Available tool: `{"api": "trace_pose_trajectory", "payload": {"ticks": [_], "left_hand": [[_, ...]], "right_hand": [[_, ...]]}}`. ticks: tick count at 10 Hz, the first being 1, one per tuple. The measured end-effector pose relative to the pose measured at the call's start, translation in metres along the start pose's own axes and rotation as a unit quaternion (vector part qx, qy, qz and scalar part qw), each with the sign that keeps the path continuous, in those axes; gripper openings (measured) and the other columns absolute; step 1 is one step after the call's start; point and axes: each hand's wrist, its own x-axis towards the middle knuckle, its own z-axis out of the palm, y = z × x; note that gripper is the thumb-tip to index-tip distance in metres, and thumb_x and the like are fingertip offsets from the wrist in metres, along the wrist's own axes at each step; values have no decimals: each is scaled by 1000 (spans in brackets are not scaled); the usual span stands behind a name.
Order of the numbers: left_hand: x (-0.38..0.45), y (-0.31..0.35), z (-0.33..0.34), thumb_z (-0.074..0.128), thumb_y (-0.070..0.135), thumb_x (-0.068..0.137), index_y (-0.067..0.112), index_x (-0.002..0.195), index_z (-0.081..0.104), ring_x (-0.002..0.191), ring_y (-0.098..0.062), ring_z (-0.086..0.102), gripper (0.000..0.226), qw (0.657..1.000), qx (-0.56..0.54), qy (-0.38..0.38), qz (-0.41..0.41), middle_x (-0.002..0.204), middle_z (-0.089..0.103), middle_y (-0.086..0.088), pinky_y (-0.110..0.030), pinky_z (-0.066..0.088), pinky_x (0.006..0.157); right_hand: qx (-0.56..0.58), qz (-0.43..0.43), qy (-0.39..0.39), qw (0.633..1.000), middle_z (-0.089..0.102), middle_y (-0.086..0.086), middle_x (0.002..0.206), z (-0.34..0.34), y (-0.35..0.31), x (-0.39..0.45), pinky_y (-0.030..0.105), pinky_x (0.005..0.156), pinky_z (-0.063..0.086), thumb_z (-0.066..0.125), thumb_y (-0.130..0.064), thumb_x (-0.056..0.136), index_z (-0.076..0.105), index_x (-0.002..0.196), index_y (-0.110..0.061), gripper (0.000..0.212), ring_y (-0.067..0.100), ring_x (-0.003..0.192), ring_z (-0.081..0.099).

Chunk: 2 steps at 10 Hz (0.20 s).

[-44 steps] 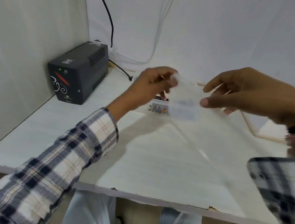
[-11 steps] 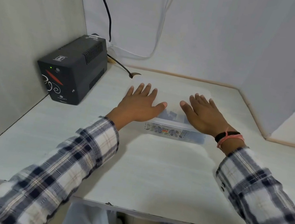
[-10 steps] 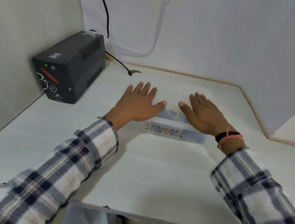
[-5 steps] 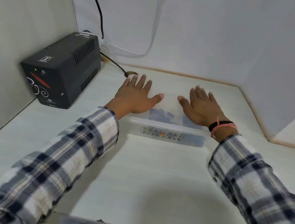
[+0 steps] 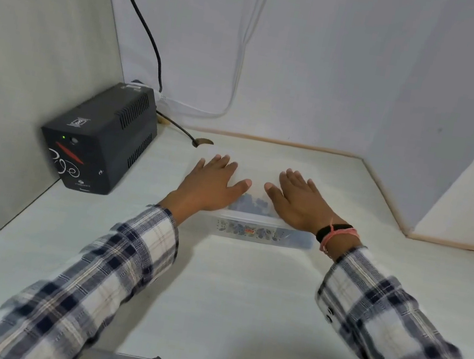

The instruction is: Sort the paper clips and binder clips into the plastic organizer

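A black power box (image 5: 101,138) sits at the left of the white desk (image 5: 239,305), against the wall, its cable (image 5: 148,29) running up (a small green light shows on its front). Next, the left hand (image 5: 213,184) lies flat, fingers spread, on the lid of the clear plastic organizer (image 5: 255,229) at the desk's middle. Dark clips (image 5: 252,202) show through the lid between the thumbs. The right hand (image 5: 297,202) rests flat and spread on the same lid.

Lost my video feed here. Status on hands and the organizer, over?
Left hand and right hand flat, open, on the plastic organizer lid. Dark clips visible inside. Black power unit off left, nothing in the way.
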Motion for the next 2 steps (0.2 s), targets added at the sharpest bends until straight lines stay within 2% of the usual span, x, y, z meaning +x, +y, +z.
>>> {"api": "trace_pose_trajectory", "payload": {"ticks": [1, 2], "left_hand": [[-5, 4, -8, 39, 67, 99, 19, 155, 42, 154, -20, 28, 74, 988, -130, 80, 2, 164, 36, -2, -40, 22, 125], [-4, 11, -36, 54, 62, 96, 22, 125, 70, 125, -14, 60, 52, 927, -328, 182, -5, 133, 67, 4, -32, 46, 109]], "right_hand": [[64, -20, 24, 997, 54, 16, 141, -11, -1, -1, 46, 116, 30, 21, -57, 105, 55, 128, -1, 70, 33, 140, 42], [181, -26, 142, 973, 68, 3, 110, -42, -1, -2, 35, 88, 45, 34, -59, 103, 66, 110, -10, 59, 24, 103, 62]]}}
